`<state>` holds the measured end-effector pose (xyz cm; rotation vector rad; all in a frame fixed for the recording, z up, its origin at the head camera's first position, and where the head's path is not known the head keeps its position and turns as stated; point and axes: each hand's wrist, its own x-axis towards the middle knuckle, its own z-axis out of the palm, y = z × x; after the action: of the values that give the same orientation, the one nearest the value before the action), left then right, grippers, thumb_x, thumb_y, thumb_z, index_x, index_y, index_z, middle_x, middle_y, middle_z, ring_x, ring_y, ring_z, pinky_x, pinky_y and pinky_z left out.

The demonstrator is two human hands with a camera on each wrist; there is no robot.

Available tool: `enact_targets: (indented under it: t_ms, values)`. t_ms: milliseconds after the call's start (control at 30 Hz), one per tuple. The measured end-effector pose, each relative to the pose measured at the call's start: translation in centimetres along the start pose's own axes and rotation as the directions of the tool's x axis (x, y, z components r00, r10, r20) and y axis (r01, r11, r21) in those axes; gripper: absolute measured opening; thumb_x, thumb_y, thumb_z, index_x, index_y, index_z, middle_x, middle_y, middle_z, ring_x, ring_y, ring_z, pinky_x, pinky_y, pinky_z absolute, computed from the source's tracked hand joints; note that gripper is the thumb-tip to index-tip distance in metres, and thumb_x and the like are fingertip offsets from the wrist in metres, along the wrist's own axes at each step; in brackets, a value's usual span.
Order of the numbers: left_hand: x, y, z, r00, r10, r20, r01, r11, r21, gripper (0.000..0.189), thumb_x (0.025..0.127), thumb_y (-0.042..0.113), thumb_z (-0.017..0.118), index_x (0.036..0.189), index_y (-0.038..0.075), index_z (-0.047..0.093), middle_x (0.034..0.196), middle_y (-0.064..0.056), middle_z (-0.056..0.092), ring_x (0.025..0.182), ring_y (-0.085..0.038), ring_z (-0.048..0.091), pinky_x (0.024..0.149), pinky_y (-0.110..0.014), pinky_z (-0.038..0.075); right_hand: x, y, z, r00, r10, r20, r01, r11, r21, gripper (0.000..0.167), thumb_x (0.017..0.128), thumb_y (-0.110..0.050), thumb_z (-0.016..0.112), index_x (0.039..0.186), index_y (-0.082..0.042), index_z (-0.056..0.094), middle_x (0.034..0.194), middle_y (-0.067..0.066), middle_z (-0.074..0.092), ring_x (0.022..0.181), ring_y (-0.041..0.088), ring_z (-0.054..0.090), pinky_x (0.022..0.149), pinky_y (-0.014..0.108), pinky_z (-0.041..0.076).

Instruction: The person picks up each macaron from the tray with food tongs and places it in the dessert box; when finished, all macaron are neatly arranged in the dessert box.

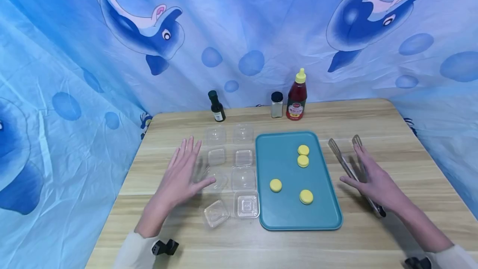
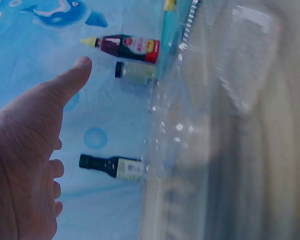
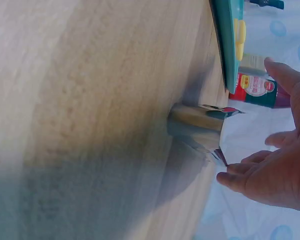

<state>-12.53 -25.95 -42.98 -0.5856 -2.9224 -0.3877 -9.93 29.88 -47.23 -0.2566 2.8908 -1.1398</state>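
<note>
My left hand [image 1: 180,174] hovers with spread fingers at the left edge of a group of clear plastic containers [image 1: 243,177], holding nothing. Over the metal tongs [image 1: 344,162] on the right is my right hand [image 1: 377,179], its fingers extended and not closed round them; whether it touches them I cannot tell. The tongs lie with their arms apart. Between the hands sits a teal tray [image 1: 287,148] bearing several yellow round macarons [image 1: 306,196]. In the left wrist view, the thumb of the left hand [image 2: 30,130] stretches out. The right wrist view has the right hand [image 3: 280,170] beyond the tongs [image 3: 197,122].
Along the back edge stand a small dark bottle [image 1: 217,107], a black-capped jar [image 1: 276,105] and a red sauce bottle [image 1: 296,99] with a yellow top. A blue dolphin-print curtain [image 1: 231,32] hangs behind the wooden table [image 1: 388,119].
</note>
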Motion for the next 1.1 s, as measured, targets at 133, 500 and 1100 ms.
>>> enact_targets:
  t_ms: [133, 500, 1100]
  values:
    - [1.7, 0.6, 0.0, 1.000, 0.012, 0.024, -0.010, 0.994, -0.106, 0.128, 0.086, 0.064, 0.081, 0.171, 0.016, -0.001, 0.177, -0.010, -0.007, 0.163, -0.031, -0.005, 0.132, -0.054, 0.004, 0.2, 0.2, 0.0, 0.996, 0.093, -0.002, -0.093, 0.994, 0.051, 0.115, 0.098, -0.041, 0.079, 0.170, -0.007, -0.004, 0.171, 0.036, 0.002, 0.149, 0.066, 0.014, 0.110, 0.085, 0.023]
    - [5.6, 0.3, 2.4, 0.996, 0.056, 0.076, -0.020, 0.910, -0.413, 0.115, 0.086, 0.034, 0.090, 0.172, 0.019, 0.014, 0.177, -0.003, 0.009, 0.163, -0.033, 0.010, 0.129, -0.062, 0.017, 0.0, 1.0, 0.2, 0.969, 0.225, -0.097, -0.211, 0.968, 0.133, 0.109, 0.099, -0.037, 0.079, 0.165, 0.010, 0.006, 0.158, 0.046, 0.027, 0.137, 0.068, 0.037, 0.104, 0.074, 0.041]
    - [7.7, 1.1, 6.3, 0.984, 0.150, 0.091, -0.113, 0.938, -0.326, 0.091, 0.087, 0.040, 0.088, 0.162, 0.013, 0.044, 0.163, -0.012, 0.047, 0.149, -0.034, 0.045, 0.126, -0.057, 0.030, -0.2, 1.4, 1.4, 0.949, 0.224, -0.220, -0.220, 0.974, 0.047, 0.099, 0.090, -0.029, 0.088, 0.158, 0.015, 0.030, 0.147, 0.046, 0.043, 0.133, 0.065, 0.045, 0.102, 0.075, 0.043]
